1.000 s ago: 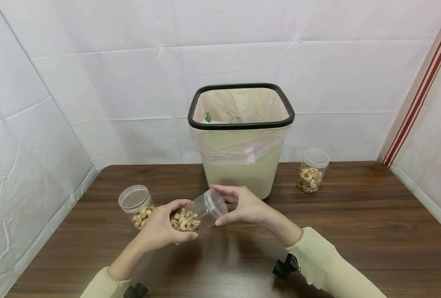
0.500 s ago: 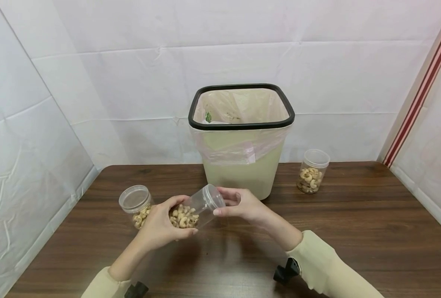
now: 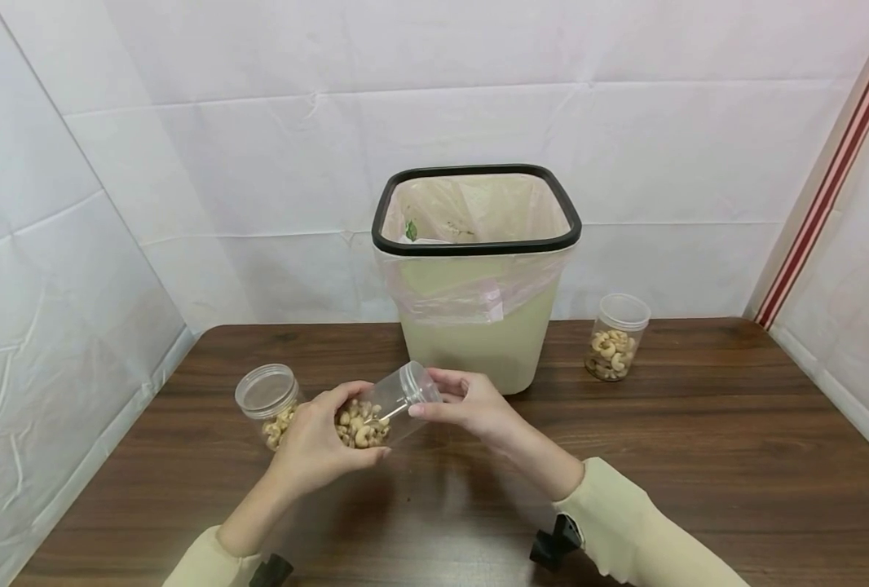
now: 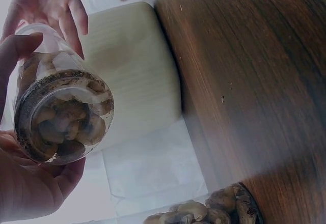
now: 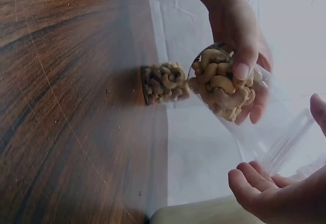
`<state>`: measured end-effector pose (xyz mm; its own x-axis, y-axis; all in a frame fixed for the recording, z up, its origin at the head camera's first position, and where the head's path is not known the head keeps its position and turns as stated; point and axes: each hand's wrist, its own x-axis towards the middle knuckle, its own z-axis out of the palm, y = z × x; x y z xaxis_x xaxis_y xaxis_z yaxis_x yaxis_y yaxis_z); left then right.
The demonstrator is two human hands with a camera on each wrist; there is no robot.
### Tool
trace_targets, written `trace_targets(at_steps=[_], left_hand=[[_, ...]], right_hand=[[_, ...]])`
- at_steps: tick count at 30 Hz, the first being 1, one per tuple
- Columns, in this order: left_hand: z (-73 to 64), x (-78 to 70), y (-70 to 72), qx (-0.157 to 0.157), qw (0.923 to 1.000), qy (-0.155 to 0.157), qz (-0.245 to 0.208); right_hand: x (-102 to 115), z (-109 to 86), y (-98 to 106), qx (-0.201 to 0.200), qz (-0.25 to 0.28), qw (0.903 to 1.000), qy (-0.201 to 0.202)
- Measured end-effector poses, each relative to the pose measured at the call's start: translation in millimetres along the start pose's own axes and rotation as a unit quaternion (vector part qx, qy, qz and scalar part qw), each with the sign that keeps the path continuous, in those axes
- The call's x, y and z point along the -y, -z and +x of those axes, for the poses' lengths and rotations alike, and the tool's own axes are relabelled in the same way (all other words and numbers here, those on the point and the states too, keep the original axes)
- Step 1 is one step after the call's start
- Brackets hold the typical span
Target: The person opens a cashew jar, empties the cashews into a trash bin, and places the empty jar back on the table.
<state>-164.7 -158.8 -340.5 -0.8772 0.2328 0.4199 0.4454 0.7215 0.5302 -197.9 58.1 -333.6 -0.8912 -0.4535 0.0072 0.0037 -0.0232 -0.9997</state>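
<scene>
In the head view, my left hand (image 3: 322, 439) grips a clear plastic jar (image 3: 398, 408) partly filled with cashews (image 3: 361, 424). The jar is tilted, its lidded end pointing up and to the right. Around that clear lid (image 3: 423, 383) my right hand (image 3: 478, 408) has its thumb on the near side and fingers on the far side. The right wrist view shows the cashews (image 5: 221, 84) heaped at the base end, under the left thumb. From the left wrist view I see the jar's round base (image 4: 69, 122); the palm hides part of its side.
A second cashew jar (image 3: 267, 395) stands left of my left hand, partly covered by it. A third (image 3: 614, 342) stands at the back right. Behind the hands is a cream bin (image 3: 478, 334) with a black rim and liner. White sheeting (image 3: 258, 163) backs the brown table (image 3: 699, 424).
The jar's lidded end has risen slightly and shifted left. My right hand has turned, its thumb sliding left and up across the lid. My left hand keeps its grip, hardly moving.
</scene>
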Motion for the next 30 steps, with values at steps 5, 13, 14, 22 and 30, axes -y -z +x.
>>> trace_targets(at_steps=[5, 13, 14, 22, 30], left_hand=[[0.5, 1.2, 0.0, 0.011, 0.9999, 0.002, -0.012], [0.8, 1.9, 1.8, 0.031, 0.9982, 0.014, -0.05], [0.7, 2.0, 1.8, 0.034, 0.9978, 0.016, -0.055], [0.4, 5.7, 4.1, 0.065, 0.9937, 0.031, -0.086], [0.7, 8.8, 8.7, 0.106, 0.9858, 0.038, -0.124]], right_hand=[[1, -0.6, 2, 0.003, -0.005, 1.0, 0.002], [5, -2.5, 6, 0.019, -0.016, 0.9997, 0.004], [5, -2.9, 6, 0.021, -0.018, 0.9996, 0.005], [9, -4.8, 8, 0.037, -0.037, 0.9985, 0.011], [12, -6.1, 10, 0.071, -0.065, 0.9951, 0.023]])
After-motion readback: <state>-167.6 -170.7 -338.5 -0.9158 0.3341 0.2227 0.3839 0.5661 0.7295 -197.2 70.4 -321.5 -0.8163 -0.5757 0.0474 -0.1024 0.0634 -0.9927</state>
